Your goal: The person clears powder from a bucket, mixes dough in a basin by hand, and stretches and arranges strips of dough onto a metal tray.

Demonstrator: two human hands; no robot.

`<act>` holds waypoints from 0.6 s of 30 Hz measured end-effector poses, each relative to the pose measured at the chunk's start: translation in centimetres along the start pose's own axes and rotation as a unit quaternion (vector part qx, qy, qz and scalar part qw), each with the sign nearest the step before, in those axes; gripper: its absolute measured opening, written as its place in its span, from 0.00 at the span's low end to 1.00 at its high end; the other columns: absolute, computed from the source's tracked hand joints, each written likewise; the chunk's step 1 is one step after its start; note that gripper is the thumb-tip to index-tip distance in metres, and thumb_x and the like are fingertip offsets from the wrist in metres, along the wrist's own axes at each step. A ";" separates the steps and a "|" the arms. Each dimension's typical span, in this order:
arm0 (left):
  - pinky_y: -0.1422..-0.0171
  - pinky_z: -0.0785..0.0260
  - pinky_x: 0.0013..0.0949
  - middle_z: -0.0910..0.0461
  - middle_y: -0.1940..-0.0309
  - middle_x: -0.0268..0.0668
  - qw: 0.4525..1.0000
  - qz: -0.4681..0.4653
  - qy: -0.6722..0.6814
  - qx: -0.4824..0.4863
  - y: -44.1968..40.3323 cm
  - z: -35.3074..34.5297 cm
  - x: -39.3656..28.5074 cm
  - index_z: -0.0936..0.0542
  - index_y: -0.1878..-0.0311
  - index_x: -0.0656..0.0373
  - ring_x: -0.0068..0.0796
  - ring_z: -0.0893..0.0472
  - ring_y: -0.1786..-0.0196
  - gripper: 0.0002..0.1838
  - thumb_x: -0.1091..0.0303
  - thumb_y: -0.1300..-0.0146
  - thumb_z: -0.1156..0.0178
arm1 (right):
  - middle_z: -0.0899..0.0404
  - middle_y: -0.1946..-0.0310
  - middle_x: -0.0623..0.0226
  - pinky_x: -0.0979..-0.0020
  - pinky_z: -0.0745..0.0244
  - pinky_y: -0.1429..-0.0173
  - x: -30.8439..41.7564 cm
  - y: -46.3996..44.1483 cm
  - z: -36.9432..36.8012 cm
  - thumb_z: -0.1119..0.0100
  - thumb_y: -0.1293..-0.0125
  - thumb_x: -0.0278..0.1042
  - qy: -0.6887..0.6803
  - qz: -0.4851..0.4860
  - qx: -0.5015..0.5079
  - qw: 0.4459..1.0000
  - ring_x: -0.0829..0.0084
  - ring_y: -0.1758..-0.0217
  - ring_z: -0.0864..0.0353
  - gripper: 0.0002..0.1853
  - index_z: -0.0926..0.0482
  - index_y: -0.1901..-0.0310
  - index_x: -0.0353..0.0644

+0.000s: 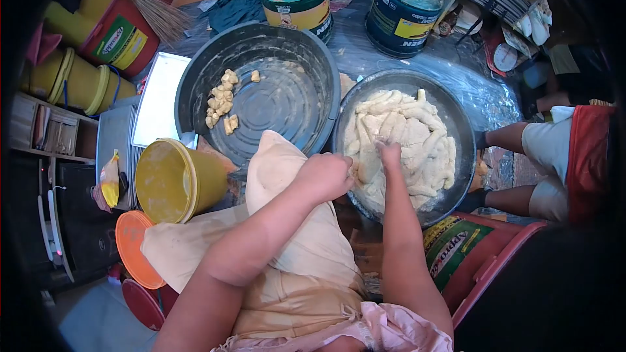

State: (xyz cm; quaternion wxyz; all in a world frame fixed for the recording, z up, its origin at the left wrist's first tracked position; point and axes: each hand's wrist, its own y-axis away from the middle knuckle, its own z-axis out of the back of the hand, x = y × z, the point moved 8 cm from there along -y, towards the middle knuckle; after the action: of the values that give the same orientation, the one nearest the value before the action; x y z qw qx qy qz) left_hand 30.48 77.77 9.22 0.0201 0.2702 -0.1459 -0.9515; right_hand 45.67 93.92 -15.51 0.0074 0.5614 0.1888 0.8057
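Observation:
My right hand [390,155] reaches into the black basin [467,156] on the right, its fingers closed on the pale dough [411,132]. Long, floury strips and lumps of this dough fill the basin. At the basin's left rim is my left hand [324,177], with curled fingers; what they hold, if anything, is hidden. To the left stands a larger black tub [267,107], where several small dough pieces [220,99] lie in a cluster on its left side. One piece sits a little apart from the others.
A yellow bucket [160,181] stands left of my knee, with an orange lid [135,248] below it. Two paint pails [404,13] [295,0] are behind the tubs. A white tray [156,105] leans at the left. Another person's legs [544,150] are at the right.

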 end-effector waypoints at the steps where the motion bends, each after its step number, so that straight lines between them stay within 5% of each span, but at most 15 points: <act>1: 0.50 0.28 0.46 0.20 0.62 0.47 1.000 -0.001 0.003 -0.004 -0.1 0.1 -0.1 0.22 0.62 0.63 0.48 0.20 0.56 0.15 0.59 0.44 0.41 | 0.19 0.72 0.65 0.72 0.28 0.65 0.1 0.8 0.0 0.34 0.45 0.32 -0.049 -0.023 0.034 0.998 0.76 0.69 0.21 0.11 0.18 0.63 0.34; 4: 0.51 0.28 0.46 0.20 0.63 0.47 1.000 -0.006 0.006 0.003 0.0 -0.1 -0.5 0.21 0.62 0.63 0.48 0.20 0.57 0.16 0.59 0.45 0.41 | 0.18 0.70 0.70 0.75 0.28 0.64 0.5 4.3 -1.0 0.36 0.45 0.28 -0.081 -0.065 0.166 0.981 0.76 0.70 0.22 0.09 0.18 0.62 0.36; 6: 0.52 0.28 0.47 0.20 0.63 0.48 1.000 -0.008 0.014 -0.006 0.2 0.3 -0.5 0.21 0.63 0.63 0.48 0.20 0.57 0.16 0.59 0.47 0.40 | 0.18 0.70 0.71 0.76 0.28 0.62 4.6 8.9 -1.7 0.35 0.46 0.28 0.056 -0.026 0.317 0.946 0.77 0.69 0.22 0.12 0.19 0.58 0.38; 8: 0.53 0.27 0.47 0.19 0.64 0.48 0.999 -0.015 0.035 -0.027 0.5 0.5 -0.7 0.21 0.63 0.63 0.48 0.19 0.58 0.15 0.60 0.50 0.40 | 0.17 0.66 0.65 0.69 0.25 0.55 3.7 13.4 -3.9 0.34 0.47 0.32 0.219 -0.104 0.524 0.816 0.71 0.64 0.19 0.16 0.19 0.56 0.39; 10: 0.53 0.27 0.46 0.19 0.63 0.49 1.000 0.000 0.029 -0.008 0.6 0.3 -0.6 0.21 0.63 0.63 0.48 0.19 0.58 0.16 0.62 0.52 0.40 | 0.19 0.50 0.55 0.63 0.28 0.43 -0.1 14.6 -6.6 0.37 0.47 0.33 0.381 0.174 0.530 0.738 0.64 0.49 0.21 0.24 0.23 0.46 0.40; 13: 0.54 0.26 0.46 0.19 0.62 0.47 0.999 -0.011 0.043 -0.016 0.2 -0.5 0.0 0.20 0.61 0.62 0.48 0.18 0.59 0.17 0.64 0.54 0.40 | 0.22 0.45 0.55 0.60 0.31 0.39 3.1 16.6 -8.1 0.37 0.47 0.34 0.296 0.177 0.540 0.768 0.60 0.43 0.24 0.26 0.24 0.44 0.43; 18: 0.46 0.28 0.42 0.21 0.53 0.47 0.952 -0.093 0.247 -0.153 3.2 3.3 0.2 0.21 0.50 0.59 0.45 0.20 0.52 0.20 0.65 0.48 0.40 | 0.20 0.53 0.54 0.62 0.30 0.41 9.9 12.5 -7.1 0.37 0.46 0.31 0.348 0.169 0.341 0.857 0.63 0.46 0.23 0.22 0.23 0.48 0.38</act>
State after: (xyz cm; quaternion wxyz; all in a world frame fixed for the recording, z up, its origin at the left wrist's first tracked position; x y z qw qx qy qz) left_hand 28.45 75.54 12.72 0.0079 0.5032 0.0368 -0.8633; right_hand 38.06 82.42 -4.83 -0.3865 0.2350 0.3441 0.8227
